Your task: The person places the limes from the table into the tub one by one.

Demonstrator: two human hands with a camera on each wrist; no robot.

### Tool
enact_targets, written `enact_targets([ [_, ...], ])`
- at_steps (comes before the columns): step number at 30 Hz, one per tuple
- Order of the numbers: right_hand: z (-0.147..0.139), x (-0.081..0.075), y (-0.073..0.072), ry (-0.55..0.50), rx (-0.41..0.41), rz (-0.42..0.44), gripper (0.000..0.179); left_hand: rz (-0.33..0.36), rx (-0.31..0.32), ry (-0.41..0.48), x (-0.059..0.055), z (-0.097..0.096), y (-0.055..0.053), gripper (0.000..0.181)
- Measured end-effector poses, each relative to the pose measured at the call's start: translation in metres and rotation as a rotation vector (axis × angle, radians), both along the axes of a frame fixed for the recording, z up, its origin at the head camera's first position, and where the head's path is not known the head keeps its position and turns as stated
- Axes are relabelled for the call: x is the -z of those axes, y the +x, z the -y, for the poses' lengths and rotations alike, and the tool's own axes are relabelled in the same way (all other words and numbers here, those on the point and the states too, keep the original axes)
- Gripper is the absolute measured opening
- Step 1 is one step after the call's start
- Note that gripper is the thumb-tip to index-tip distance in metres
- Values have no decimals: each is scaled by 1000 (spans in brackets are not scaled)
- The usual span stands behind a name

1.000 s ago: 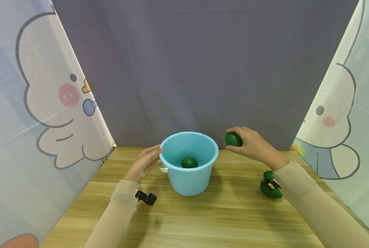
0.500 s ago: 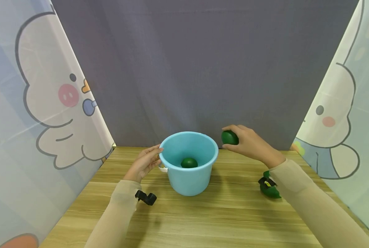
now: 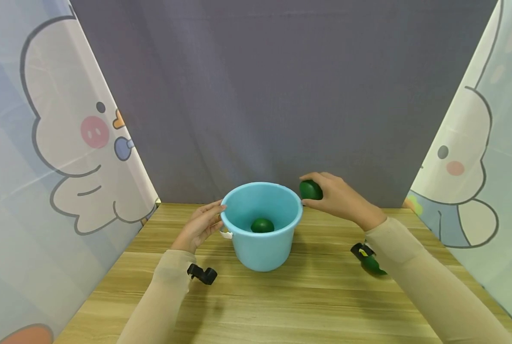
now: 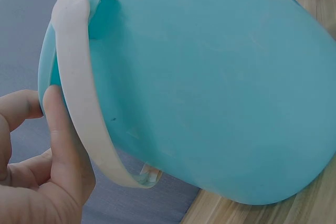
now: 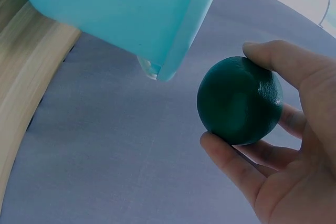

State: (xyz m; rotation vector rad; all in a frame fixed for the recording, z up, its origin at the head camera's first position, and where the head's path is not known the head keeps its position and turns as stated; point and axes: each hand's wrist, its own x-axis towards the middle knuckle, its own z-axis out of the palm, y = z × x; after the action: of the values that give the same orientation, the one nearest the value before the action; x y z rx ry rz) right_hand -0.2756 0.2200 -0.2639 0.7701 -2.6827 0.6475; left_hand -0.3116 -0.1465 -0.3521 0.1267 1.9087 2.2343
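Observation:
A light blue bucket (image 3: pixel 262 248) stands upright on the wooden table, with a dark green rounded fruit (image 3: pixel 262 225) inside. My left hand (image 3: pixel 197 227) pinches the bucket's left rim between thumb and fingers. In the left wrist view the thumb lies beside the white handle (image 4: pixel 79 82), which hangs along the bucket's side. My right hand (image 3: pixel 337 197) holds a second glossy dark green fruit (image 5: pixel 239 100) between thumb and fingertips. In the head view that fruit is in the air just off the bucket's right rim, at about rim height.
More dark green fruit (image 3: pixel 373 265) lies on the right of the table (image 3: pixel 256 306), partly hidden by the right sleeve and its black wrist camera (image 3: pixel 361 251). A grey curtain (image 3: pixel 256 95) hangs behind the table, with cartoon-printed cloths at both sides.
My right hand has moved left with its fruit, closer to the bucket's right rim. The right sleeve now covers more of the fruit on the table. Left hand and bucket stay put.

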Motion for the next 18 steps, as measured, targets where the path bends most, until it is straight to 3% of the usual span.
enact_targets([
  [18,18,-1,-3,-2,-26,51,57,11,-4,8,0,0,0,60],
])
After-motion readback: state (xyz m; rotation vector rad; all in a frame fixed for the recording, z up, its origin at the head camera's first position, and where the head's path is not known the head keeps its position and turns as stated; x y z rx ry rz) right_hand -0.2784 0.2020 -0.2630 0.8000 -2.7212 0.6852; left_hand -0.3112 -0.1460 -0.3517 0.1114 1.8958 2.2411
